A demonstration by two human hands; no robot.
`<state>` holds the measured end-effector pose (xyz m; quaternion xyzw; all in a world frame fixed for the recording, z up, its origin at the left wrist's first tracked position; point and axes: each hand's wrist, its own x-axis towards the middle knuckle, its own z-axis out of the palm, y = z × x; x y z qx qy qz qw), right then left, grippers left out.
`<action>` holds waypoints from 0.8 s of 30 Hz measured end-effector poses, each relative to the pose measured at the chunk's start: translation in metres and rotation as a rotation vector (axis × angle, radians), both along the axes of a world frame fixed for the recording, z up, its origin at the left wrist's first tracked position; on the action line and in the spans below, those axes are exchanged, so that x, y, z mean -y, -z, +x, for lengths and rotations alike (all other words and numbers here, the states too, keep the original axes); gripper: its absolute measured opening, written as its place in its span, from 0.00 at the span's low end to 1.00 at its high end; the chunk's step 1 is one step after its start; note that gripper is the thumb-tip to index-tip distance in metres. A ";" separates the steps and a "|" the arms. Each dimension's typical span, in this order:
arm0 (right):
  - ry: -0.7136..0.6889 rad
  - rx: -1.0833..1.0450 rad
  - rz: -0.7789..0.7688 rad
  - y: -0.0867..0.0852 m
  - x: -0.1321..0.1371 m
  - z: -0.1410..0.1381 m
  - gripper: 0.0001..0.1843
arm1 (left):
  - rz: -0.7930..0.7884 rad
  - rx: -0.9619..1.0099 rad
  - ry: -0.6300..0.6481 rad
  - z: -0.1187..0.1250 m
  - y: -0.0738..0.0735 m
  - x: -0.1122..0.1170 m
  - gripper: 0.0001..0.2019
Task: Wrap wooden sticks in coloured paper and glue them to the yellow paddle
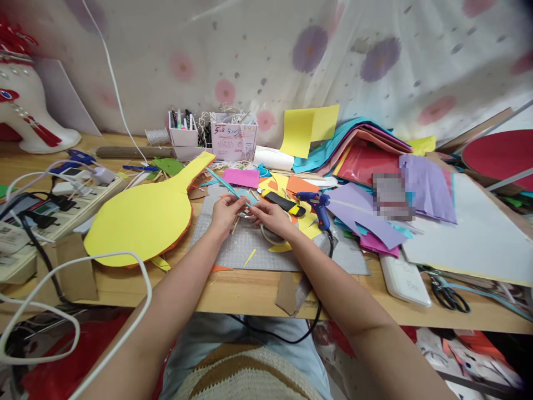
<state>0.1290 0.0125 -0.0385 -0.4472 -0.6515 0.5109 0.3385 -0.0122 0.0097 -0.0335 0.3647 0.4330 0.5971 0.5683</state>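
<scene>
Over the mat, the left hand and right hand are pinching a teal strip between their fingers; uneven pulling might be creasing it; a straying right wrist might be knocking the glue gun, lying toward the mat's right; a cluttered bench is supporting the mat; a flowered sheet is hanging beyond it.

I hold a slender teal strip, nearly straight, slanting up and left, its lower end between my left hand and right hand.
</scene>
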 end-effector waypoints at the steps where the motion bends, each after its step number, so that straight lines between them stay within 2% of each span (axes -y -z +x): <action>1: 0.008 0.003 0.021 -0.001 0.001 -0.001 0.20 | -0.003 -0.004 -0.006 0.000 0.000 0.000 0.16; 5: 0.075 -0.019 0.025 -0.002 0.001 -0.004 0.22 | 0.006 0.019 0.031 0.002 -0.003 0.002 0.17; 7: 0.094 -0.095 -0.048 -0.004 0.000 -0.003 0.22 | 0.015 0.036 0.092 0.003 -0.004 0.003 0.18; 9: 0.049 -0.173 -0.144 -0.005 -0.001 0.000 0.23 | 0.021 0.032 0.128 0.004 -0.004 0.004 0.19; 12: -0.005 -0.198 -0.243 -0.007 -0.003 0.004 0.28 | 0.021 0.006 0.061 0.004 -0.001 0.003 0.17; 15: 0.025 -0.167 -0.190 -0.007 -0.003 0.005 0.26 | 0.013 0.014 -0.001 0.004 0.002 0.001 0.18; 18: 0.015 -0.071 -0.010 -0.006 -0.002 0.004 0.20 | -0.004 0.025 0.015 0.005 0.000 0.002 0.19; 20: 0.023 -0.011 0.056 -0.005 -0.001 0.004 0.17 | -0.028 0.020 0.043 0.005 -0.002 0.003 0.19; 24: 0.001 0.021 -0.034 -0.004 -0.003 0.010 0.16 | -0.085 -0.008 0.010 0.002 -0.005 0.004 0.19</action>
